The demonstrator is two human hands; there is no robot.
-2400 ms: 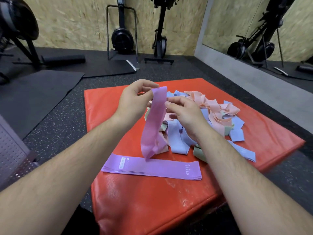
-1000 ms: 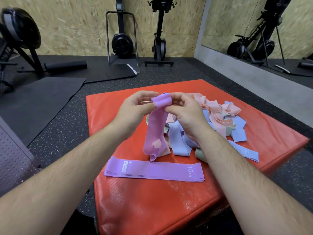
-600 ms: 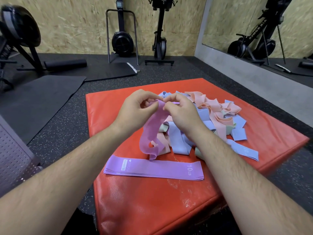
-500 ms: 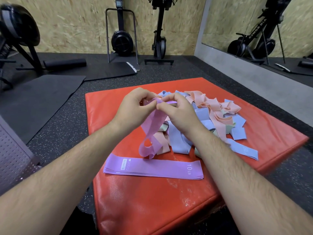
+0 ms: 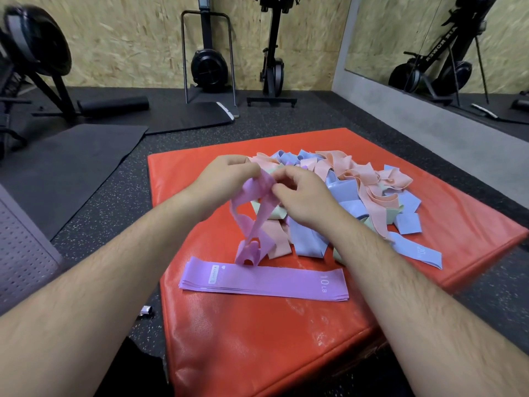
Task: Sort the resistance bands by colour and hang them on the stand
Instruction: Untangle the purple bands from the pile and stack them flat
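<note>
Resistance bands of soft stretch fabric, peach, light blue and pale green, lie in a tangled pile [image 5: 369,193] on the far right part of a square red vinyl pad [image 5: 257,348]. Near the pad's front edge a flat stack of purple loop bands [image 5: 263,280] printed "10 LB" lies crosswise, with bare red surface in front of it and to its left. Black speckled rubber floor [image 5: 114,202] surrounds the pad. Above the pile's left side, the left hand [image 5: 226,179] and right hand [image 5: 303,196] both pinch the top of a twisted lilac-pink fabric band [image 5: 257,213]. Its crumpled lower end reaches the purple stack's far edge.
</note>
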